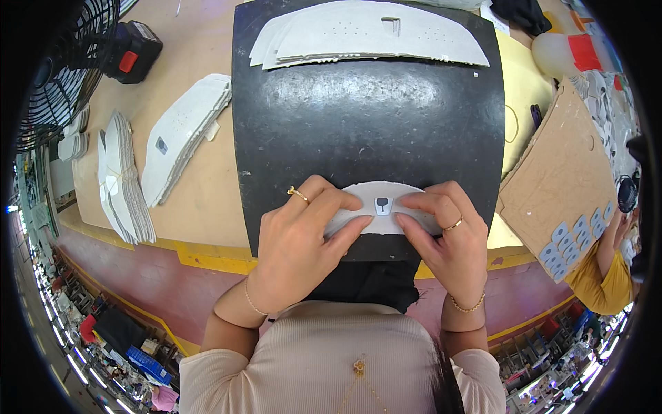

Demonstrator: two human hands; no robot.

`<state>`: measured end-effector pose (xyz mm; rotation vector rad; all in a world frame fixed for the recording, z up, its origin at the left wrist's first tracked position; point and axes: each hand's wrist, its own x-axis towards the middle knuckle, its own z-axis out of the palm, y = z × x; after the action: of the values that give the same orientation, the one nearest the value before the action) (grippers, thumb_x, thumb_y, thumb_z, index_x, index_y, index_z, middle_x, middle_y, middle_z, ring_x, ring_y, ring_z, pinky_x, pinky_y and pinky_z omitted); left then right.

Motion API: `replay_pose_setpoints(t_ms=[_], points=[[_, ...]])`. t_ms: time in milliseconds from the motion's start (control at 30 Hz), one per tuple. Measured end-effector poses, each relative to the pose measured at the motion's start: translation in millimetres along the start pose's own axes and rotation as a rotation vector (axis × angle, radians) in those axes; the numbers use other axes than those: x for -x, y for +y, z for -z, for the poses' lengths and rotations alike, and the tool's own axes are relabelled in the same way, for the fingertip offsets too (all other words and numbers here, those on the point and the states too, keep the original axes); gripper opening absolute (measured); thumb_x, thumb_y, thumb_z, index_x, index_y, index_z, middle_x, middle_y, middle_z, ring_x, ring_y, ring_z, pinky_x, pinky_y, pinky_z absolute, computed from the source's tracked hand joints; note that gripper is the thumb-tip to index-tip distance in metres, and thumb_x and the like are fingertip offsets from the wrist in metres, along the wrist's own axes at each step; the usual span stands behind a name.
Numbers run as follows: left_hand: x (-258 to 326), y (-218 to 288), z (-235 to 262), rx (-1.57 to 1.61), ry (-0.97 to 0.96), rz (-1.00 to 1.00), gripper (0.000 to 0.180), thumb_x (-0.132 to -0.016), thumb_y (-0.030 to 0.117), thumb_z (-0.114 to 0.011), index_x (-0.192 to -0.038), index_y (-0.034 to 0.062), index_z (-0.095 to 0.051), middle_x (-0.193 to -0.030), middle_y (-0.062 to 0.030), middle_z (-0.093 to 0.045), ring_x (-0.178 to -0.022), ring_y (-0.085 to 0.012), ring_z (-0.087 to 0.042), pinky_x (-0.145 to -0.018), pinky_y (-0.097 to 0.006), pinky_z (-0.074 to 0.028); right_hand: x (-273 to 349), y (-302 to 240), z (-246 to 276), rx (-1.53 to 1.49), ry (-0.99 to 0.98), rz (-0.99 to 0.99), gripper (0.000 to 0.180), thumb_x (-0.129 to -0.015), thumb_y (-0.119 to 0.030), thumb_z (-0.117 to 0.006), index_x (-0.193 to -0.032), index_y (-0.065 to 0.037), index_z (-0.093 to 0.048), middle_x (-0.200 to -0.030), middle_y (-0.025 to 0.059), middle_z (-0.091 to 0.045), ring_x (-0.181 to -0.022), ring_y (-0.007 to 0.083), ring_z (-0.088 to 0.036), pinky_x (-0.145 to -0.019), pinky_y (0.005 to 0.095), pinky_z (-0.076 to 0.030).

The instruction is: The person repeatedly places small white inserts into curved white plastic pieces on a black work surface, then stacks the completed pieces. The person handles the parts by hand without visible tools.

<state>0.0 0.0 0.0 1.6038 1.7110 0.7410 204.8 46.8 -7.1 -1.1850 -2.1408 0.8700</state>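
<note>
At nine o'clock, stacks of white cut pieces [124, 176] are seen on the tabletop [200, 200]. The left hand [303, 231] is pressed flat, fingers closed down on the white curved piece [376, 196] lying at the near edge of the black mat [365, 117]. A small grey patch [382, 205] is already set at its centre and appears to be being pressed on. The piece's long axis runs nine to three, its arch toward twelve. The right hand [448, 231] pins it likewise. A further stack [372, 31] is left at twelve o'clock.

Tan worktable [200, 207], black fan [65, 69]
</note>
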Motion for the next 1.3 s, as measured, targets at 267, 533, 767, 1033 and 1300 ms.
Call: replay_pose_setpoints(t_ms=[267, 533, 767, 1033, 1300], points=[[-1.8, 0.9, 1.6, -0.001, -0.010, 0.007, 0.023, -0.077, 0.008, -0.088, -0.091, 0.0023, -0.072, -0.088, -0.0087, -0.066, -0.079, -0.0241, -0.067, -0.070, -0.033, -0.053, -0.5, -1.7, 0.8, 0.001, 0.000, -0.004, 0.022, -0.081, -0.002, -0.081, -0.100, -0.005, -0.069, -0.092, 0.0073, -0.065, -0.076, 0.0261, -0.069, -0.064, 0.0352, -0.055], [-3.5, -5.4, 0.5, -0.012, 0.009, -0.087, 0.017, -0.083, 0.013, -0.083, -0.092, 0.0061, -0.070, -0.090, -0.0048, -0.063, -0.067, -0.0245, -0.066, -0.056, -0.034, -0.054, 0.0, -2.7, 0.9, 0.019, -0.002, -0.018, 0.021, -0.082, -0.003, -0.081, -0.099, -0.005, -0.069, -0.092, 0.0072, -0.065, -0.077, 0.0259, -0.069, -0.065, 0.0350, -0.055], [-4.1, -3.8, 1.4, -0.026, -0.001, -0.068, 0.017, -0.083, 0.013, -0.083, -0.092, 0.0060, -0.070, -0.090, -0.0048, -0.063, -0.068, -0.0246, -0.067, -0.057, -0.033, -0.054, 0.2, -1.2, -0.9, 0.017, 0.010, -0.010, 0.021, -0.081, -0.003, -0.081, -0.099, -0.005, -0.069, -0.092, 0.0071, -0.065, -0.076, 0.0253, -0.069, -0.064, 0.0350, -0.055], [-5.2, -4.4, 1.5, -0.041, -0.001, -0.079, 0.017, -0.083, 0.014, -0.083, -0.092, 0.0063, -0.071, -0.091, -0.0049, -0.063, -0.070, -0.0248, -0.067, -0.058, -0.034, -0.055, 0.3, -2.6, -0.9, 0.032, 0.006, -0.018, 0.020, -0.082, -0.002, -0.081, -0.098, -0.005, -0.069, -0.091, 0.0069, -0.063, -0.075, 0.0252, -0.068, -0.064, 0.0352, -0.054], [-5.8, -3.1, 1.6, -0.045, -0.003, -0.067, 0.016, -0.083, 0.014, -0.083, -0.094, 0.0068, -0.072, -0.090, -0.0051, -0.063, -0.071, -0.0248, -0.067, -0.059, -0.034, -0.055, -0.4, -3.2, -1.0, 0.025, -0.002, -0.028, 0.018, -0.083, -0.003, -0.080, -0.098, -0.005, -0.071, -0.090, 0.0075, -0.062, -0.074, 0.0251, -0.067, -0.064, 0.0354, -0.054]])
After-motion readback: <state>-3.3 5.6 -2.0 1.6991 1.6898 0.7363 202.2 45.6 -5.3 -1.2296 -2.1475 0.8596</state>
